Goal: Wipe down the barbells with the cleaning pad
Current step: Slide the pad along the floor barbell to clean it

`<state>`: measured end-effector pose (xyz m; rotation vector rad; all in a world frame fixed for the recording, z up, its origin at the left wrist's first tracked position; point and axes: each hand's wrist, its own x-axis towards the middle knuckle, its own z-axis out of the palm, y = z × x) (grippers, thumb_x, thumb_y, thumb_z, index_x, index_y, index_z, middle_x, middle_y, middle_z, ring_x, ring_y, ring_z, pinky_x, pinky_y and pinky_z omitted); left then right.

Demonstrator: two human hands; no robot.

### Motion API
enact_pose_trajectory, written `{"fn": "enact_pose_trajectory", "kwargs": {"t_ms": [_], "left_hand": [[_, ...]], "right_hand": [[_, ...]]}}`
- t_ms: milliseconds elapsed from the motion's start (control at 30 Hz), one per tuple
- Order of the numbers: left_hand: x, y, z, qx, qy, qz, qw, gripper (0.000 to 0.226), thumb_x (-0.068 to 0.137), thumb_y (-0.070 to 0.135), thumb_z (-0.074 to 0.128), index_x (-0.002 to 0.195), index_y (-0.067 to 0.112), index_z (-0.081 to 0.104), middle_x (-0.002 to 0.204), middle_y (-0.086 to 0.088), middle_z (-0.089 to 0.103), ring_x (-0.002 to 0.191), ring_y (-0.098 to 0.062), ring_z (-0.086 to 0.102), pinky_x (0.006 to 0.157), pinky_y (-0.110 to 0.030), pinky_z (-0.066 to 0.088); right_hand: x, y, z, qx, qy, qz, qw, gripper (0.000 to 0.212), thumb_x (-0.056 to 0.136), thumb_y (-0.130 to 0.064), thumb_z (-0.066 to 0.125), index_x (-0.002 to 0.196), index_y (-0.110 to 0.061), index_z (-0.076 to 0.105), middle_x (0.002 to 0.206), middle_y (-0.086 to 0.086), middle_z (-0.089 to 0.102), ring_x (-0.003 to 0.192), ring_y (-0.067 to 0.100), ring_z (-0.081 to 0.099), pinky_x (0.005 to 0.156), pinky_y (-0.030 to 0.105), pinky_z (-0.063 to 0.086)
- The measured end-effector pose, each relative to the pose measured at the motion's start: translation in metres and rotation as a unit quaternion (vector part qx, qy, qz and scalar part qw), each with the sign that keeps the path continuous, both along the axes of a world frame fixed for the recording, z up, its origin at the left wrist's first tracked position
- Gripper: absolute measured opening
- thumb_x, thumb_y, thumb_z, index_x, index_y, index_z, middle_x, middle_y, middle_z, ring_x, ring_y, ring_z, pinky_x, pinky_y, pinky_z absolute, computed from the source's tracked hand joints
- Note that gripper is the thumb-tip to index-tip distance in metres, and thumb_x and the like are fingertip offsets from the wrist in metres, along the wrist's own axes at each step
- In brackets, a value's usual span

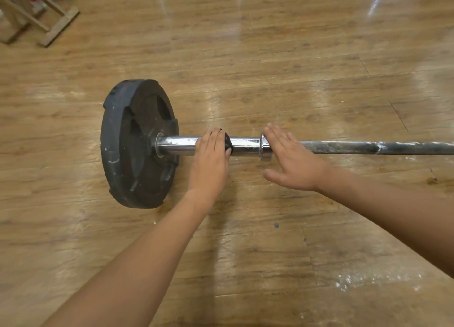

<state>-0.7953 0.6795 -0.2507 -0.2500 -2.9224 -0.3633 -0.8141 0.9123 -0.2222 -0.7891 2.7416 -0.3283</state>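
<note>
Barbell [245, 145] lying on wooden floor [245, 56]; dark cleaning pad [228, 144] draped over its chrome sleeve.

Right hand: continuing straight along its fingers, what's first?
Probably the barbell's collar: right hand lies over the shaft beside it, fingers angled that way. Beyond, only floor. Depth unclear.
</note>
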Motion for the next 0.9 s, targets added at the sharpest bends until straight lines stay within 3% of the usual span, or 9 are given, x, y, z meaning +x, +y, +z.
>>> {"fn": "enact_pose_trajectory", "kwargs": {"t_ms": [133,300,400,634,800,900], "left_hand": [[0.001,0.001,0.006,0.011,-0.018,-0.004,1.000,0.048,0.110,0.024,0.040,0.153,0.002,0.038,0.161,-0.014,0.037,0.153,-0.027,0.026,0.126,-0.037,0.008],[0.028,0.008,-0.003,0.032,-0.013,-0.028,0.999,0.051,0.104,0.023,0.043,0.150,0.000,0.042,0.160,-0.016,0.038,0.153,-0.031,0.028,0.124,-0.044,0.016],[0.035,0.003,-0.002,0.026,-0.021,-0.047,0.998,0.052,0.104,0.024,0.041,0.149,0.000,0.043,0.161,-0.015,0.038,0.153,-0.029,0.028,0.125,-0.047,0.021],[0.052,-0.008,0.006,0.087,-0.037,0.054,0.994,0.045,0.108,0.019,0.043,0.150,0.004,0.042,0.161,-0.011,0.037,0.156,-0.025,0.019,0.128,-0.042,0.010],[0.068,0.005,0.008,0.037,-0.039,-0.051,0.997,0.048,0.105,0.026,0.040,0.149,0.007,0.043,0.159,-0.009,0.040,0.154,-0.023,0.025,0.126,-0.042,0.010],[0.061,-0.010,0.015,0.077,-0.058,0.022,0.995,0.036,0.107,0.025,0.040,0.139,0.013,0.051,0.149,-0.005,0.052,0.150,-0.021,0.032,0.128,-0.046,0.013]], "right_hand": [[0.014,0.004,-0.002,0.013,0.007,0.011,1.000,0.105,0.085,-0.063,0.035,0.159,-0.008,-0.013,0.167,0.010,-0.018,0.154,0.014,-0.018,0.126,0.035,-0.006],[0.030,0.005,-0.003,0.026,0.029,0.030,0.999,0.105,0.092,-0.050,0.054,0.159,-0.003,-0.012,0.166,0.013,-0.019,0.155,0.017,-0.014,0.127,0.039,-0.003],[0.041,0.006,-0.010,0.037,0.049,0.027,0.998,0.105,0.090,-0.053,0.049,0.159,-0.005,-0.014,0.167,0.014,-0.019,0.156,0.020,-0.014,0.128,0.043,0.002],[0.076,-0.001,-0.022,0.013,0.068,-0.005,0.998,0.102,0.090,-0.052,0.043,0.158,-0.006,-0.018,0.167,0.012,-0.021,0.156,0.022,-0.013,0.127,0.049,0.000],[0.098,-0.002,-0.028,-0.002,0.090,-0.017,0.996,0.103,0.090,-0.048,0.048,0.159,-0.006,-0.015,0.168,0.012,-0.020,0.156,0.023,-0.012,0.126,0.046,-0.005],[0.109,-0.002,-0.032,0.003,0.102,-0.017,0.995,0.103,0.091,-0.046,0.053,0.160,-0.005,-0.012,0.168,0.013,-0.018,0.157,0.025,-0.010,0.126,0.049,-0.002]]}}
